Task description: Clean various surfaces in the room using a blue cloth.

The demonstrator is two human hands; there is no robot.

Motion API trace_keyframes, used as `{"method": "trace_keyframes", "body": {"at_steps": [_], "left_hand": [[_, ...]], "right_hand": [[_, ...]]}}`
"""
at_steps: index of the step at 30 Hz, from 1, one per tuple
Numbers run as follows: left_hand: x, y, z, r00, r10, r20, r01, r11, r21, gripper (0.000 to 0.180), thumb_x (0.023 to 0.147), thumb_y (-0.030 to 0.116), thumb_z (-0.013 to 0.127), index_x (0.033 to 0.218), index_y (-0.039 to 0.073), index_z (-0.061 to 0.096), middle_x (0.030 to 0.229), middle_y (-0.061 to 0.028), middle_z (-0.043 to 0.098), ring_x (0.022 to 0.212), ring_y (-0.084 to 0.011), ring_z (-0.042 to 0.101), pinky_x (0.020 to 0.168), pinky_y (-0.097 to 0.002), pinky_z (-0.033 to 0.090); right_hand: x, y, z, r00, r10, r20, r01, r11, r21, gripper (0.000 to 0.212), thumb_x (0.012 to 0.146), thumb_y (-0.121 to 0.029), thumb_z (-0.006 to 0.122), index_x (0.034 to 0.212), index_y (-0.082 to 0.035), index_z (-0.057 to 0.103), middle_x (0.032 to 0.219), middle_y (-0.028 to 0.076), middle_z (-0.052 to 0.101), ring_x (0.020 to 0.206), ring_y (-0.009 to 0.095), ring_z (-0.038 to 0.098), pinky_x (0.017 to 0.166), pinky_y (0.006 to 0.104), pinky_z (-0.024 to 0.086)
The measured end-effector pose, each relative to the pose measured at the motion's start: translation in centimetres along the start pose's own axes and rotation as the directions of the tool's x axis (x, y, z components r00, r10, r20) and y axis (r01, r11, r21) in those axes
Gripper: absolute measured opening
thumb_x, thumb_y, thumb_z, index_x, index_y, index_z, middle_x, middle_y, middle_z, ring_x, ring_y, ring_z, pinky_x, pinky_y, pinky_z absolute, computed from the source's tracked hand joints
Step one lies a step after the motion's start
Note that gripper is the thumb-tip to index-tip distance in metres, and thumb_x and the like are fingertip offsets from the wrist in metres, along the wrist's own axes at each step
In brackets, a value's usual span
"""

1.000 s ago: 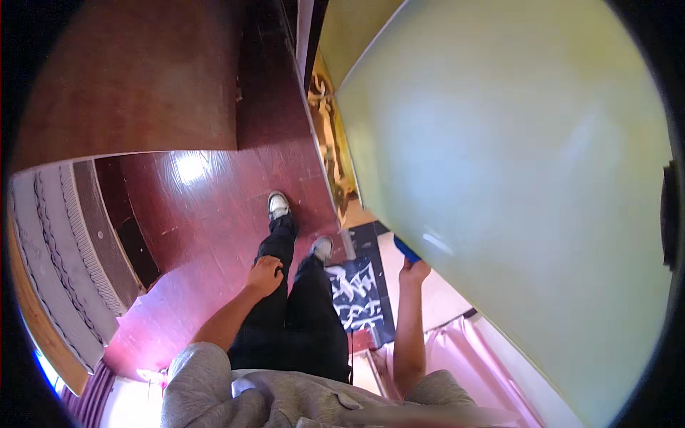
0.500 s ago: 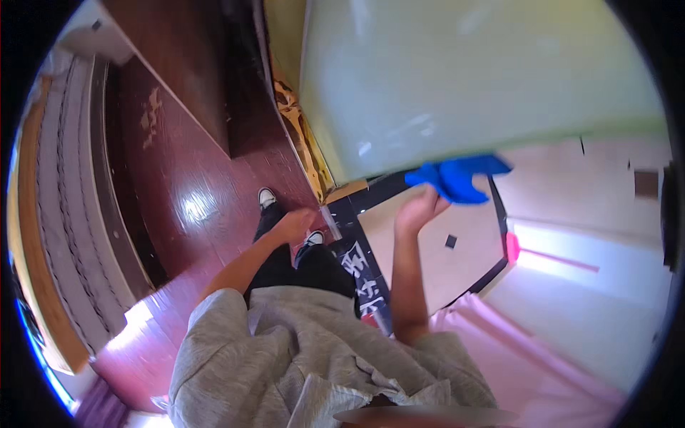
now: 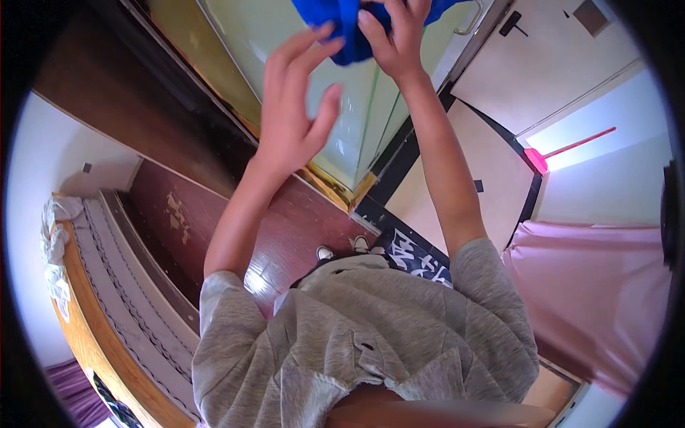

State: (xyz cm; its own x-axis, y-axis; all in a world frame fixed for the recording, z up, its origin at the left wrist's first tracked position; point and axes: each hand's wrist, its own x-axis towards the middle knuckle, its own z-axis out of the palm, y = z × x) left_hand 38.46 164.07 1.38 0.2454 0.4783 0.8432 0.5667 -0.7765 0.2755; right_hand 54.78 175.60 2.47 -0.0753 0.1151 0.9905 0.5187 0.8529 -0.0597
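**Head view: blue cloth (image 3: 346, 43) in the right hand (image 3: 401, 39), left hand (image 3: 292, 100) spread beside it**

High at the top edge of the view, out in front of the body and before a glossy pale green panel (image 3: 349, 139): the blue cloth, partly cut off by the frame. Bunched and folded in the right hand, with thumb across the near face and fingers bent higher up, apparently pinching it. Left hand open, with fingers lifted and parted and thumb held away; fingertips overlapping the cloth's left side in the view, actual contact impossible to judge. Both arms stretched upward from the grey shirt (image 3: 385, 314).

Probably light, to judge by the easy one-handed hold, and soft, with folds and a drooping lower edge. Little sign of stiffness; unlikely to break, and likely to grip well rather than slip, though prone to crumpling or hanging loose. Dampness not possible to tell. Best held by the thick gathered middle for a firm pinch, or by opposite edges with both hands for spreading flat. Loose left side within near reach of the left fingers.

To the right of the cloth, a metal handle (image 3: 471, 18). Farther right, a pink dustpan (image 3: 535, 161) against the wall; below that, a hanging pink cloth (image 3: 592, 278). Near the feet, a dark mat with white markings (image 3: 410, 253).
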Motion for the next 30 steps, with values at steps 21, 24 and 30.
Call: {"method": "trace_keyframes", "body": {"at_steps": [21,24,30], "left_hand": [[-5.3,-12.5,12.7,0.979,0.145,0.142,-0.17,0.969,0.178,0.059,0.085,0.027,0.059,0.139,0.015,0.037,0.148,-0.0109,0.027,0.138,-0.0341,0.021,0.11,-0.0513,0.02],[-10.6,-12.5,14.2,0.995,0.031,0.096,-0.048,0.983,0.18,0.064,0.078,0.018,0.066,0.137,0.021,0.042,0.149,-0.0055,0.029,0.139,-0.0309,0.023,0.111,-0.048,0.023],[-21.0,-7.9,16.1,0.823,-0.515,0.239,0.504,0.857,0.108,0.072,0.079,0.011,0.063,0.143,0.016,0.028,0.146,-0.0128,0.031,0.131,-0.0354,0.034,0.105,-0.042,0.036]], "right_hand": [[-13.6,2.6,3.9,0.896,0.443,-0.035,-0.427,0.88,0.209,0.083,0.085,-0.033,0.062,0.139,0.005,0.013,0.141,0.027,0.021,0.131,0.042,0.024,0.107,0.0501,0.019],[-18.8,2.5,4.7,0.916,0.4,-0.004,-0.392,0.899,0.193,0.08,0.084,-0.031,0.062,0.138,0.006,0.016,0.14,0.03,0.019,0.131,0.045,0.022,0.107,0.0514,0.018],[-30.7,2.3,4.1,0.87,0.412,0.273,-0.448,0.89,0.087,0.092,0.081,-0.03,0.068,0.137,0.006,0.005,0.132,0.034,0.018,0.124,0.048,0.023,0.103,0.0547,0.02]]}}
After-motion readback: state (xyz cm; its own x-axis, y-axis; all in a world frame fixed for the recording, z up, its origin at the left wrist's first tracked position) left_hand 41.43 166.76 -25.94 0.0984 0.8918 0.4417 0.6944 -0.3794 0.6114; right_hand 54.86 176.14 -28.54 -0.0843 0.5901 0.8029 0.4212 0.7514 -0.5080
